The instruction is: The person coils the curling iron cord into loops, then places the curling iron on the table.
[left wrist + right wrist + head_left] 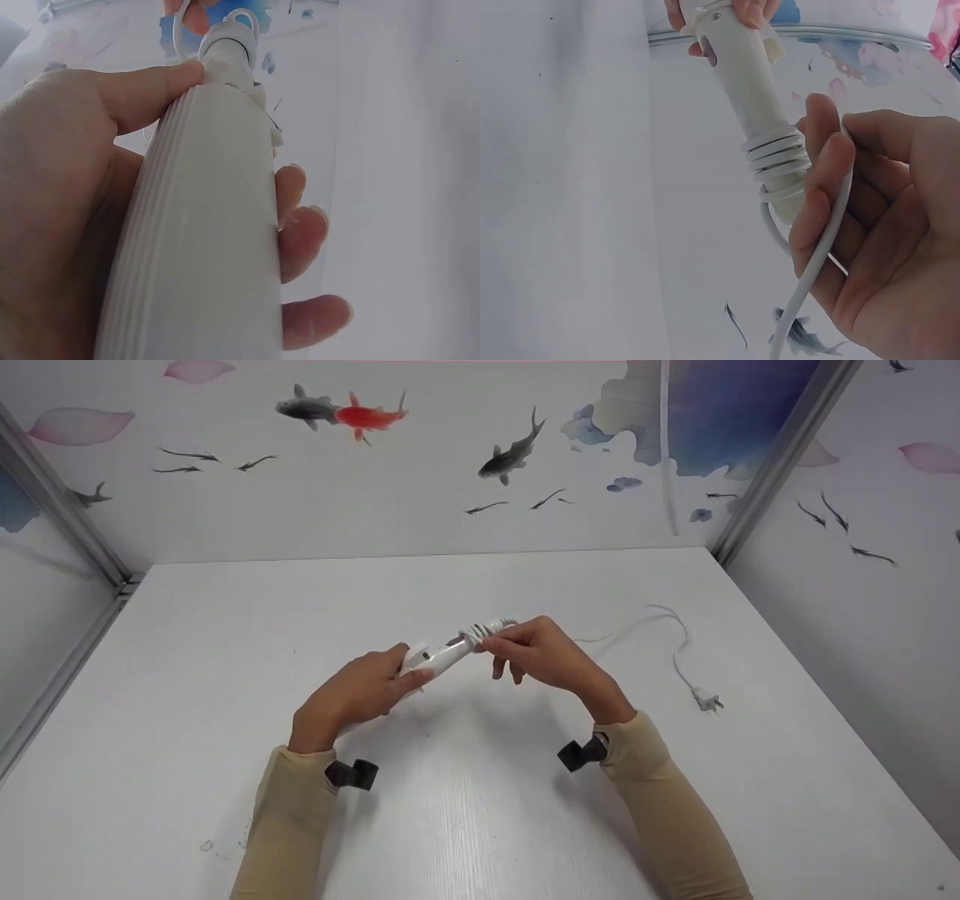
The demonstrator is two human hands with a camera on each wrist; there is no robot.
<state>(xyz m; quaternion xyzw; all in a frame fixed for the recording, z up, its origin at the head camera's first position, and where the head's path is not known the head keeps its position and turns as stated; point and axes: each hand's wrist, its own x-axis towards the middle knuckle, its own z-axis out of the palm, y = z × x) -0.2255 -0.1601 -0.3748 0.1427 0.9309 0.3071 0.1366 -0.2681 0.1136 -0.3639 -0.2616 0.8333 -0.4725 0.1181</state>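
My left hand [358,688] grips a white corded appliance shaped like a hair iron [214,225] by its wide, ridged body. Thumb and fingers lie on opposite sides of it in the left wrist view. The narrower end points away to the right, toward my right hand [553,658]. Several turns of white power cord [776,156] are wound round that narrow end. Between thumb and fingertips, my right hand pinches the cord close beside these turns. In the right wrist view the cord's loose length passes over the fingers and hangs downward.
On the white table [480,825], the rest of the cord curves off to the right and ends in a two-pin plug [706,699]. White panels [420,502] printed with fish and petals stand at the back and sides, with metal posts [780,465] at the corners.
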